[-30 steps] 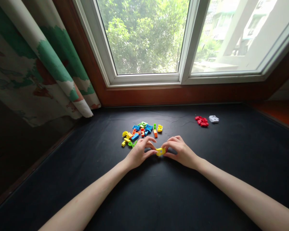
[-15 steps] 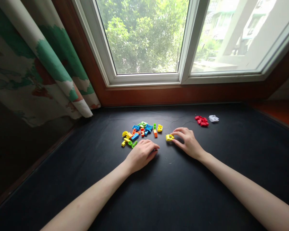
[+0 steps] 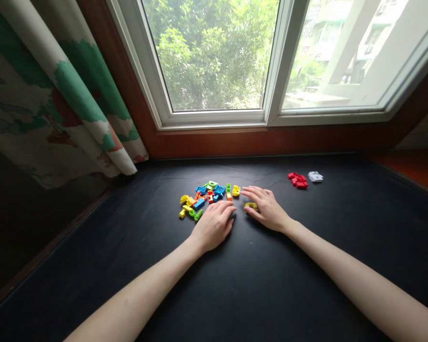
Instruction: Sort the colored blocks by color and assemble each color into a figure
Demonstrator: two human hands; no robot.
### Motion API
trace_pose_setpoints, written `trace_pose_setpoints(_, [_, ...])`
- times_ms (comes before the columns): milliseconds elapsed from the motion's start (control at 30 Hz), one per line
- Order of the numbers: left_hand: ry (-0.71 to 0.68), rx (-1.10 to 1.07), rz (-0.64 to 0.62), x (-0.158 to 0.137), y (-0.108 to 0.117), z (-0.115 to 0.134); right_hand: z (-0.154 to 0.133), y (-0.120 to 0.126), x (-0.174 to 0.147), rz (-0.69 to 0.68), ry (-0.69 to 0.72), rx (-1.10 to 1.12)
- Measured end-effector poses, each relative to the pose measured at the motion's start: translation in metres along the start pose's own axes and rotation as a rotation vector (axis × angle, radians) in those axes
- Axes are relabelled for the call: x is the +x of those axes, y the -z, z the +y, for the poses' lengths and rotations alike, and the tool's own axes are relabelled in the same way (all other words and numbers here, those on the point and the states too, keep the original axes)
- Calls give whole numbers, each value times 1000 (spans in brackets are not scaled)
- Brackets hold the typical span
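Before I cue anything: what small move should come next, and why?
Perhaps shift the right hand slightly left to pinch the uncovered yellow piece: it lies just beside that hand, in plain view, and the thumb and fingers look spread. Another yellow piece is partly hidden by the hand.

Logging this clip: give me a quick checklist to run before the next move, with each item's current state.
1. Right grip open: ok; thumb and fingers stand apart.
2. Right grip free of the near yellow piece: cannot tell; the thumb overlaps it in this view.
3. Left grip empty: cannot tell; its underside is hidden.
4. Orange piece fully visible: not ok; the left fingers cover part of it.
5. Far yellow piece in plain view: ok, beside the green piece.
6. Red pieces and white pieces clear of both hands: ok.
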State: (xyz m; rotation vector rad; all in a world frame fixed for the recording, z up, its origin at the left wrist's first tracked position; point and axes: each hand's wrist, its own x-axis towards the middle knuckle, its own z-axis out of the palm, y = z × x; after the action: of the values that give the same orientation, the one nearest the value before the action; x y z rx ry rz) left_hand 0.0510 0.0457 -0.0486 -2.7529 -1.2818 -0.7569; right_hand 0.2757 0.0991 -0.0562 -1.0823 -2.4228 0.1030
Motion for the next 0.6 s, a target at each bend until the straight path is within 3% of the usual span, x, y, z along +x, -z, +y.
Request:
trace_pose_setpoints(233, [69, 74, -94, 1, -2, -1, -1, -5, 9, -108, 43, -33])
trace_pose_setpoints(433, [131, 105, -86, 1, 0, 1, 0, -4, 7, 25, 50, 22])
trace_pose_setpoints(600, [122, 107, -68, 0, 1, 1, 6, -8, 7, 142, -100, 27])
